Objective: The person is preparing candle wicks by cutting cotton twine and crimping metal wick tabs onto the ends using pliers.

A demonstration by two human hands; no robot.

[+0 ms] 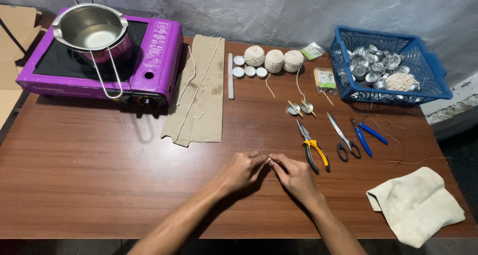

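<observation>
**Both hands pinched together over the counter**

My left hand [242,169] and my right hand [295,176] meet fingertip to fingertip low over the middle of the brown wooden counter [99,185]. Both are pinched shut on something very small and pale between the tips; it is too fine for me to tell what it is, perhaps a bit of thread, and most of it is hidden by my fingers.

Just to the right of my right hand lie pliers with yellow handles [312,148], then scissors [342,136], then a tool with blue handles [365,134]. Above them sit two small metal cups [300,107] with sticks laid across them. Farther back stand three balls of cream string [274,60], with a few small white discs [249,69] and a white stick [230,76] beside them. A strip of cardboard [199,96] carries loose lengths of string.

At the back left is a purple stove [159,51] with a steel pot [92,28] on it. At the back right a blue basket [433,81] holds many metal cups and another string ball. A cream cloth [416,205] lies at the right edge of the counter, partly over it. My forearms are cut off by the lower border.
</observation>
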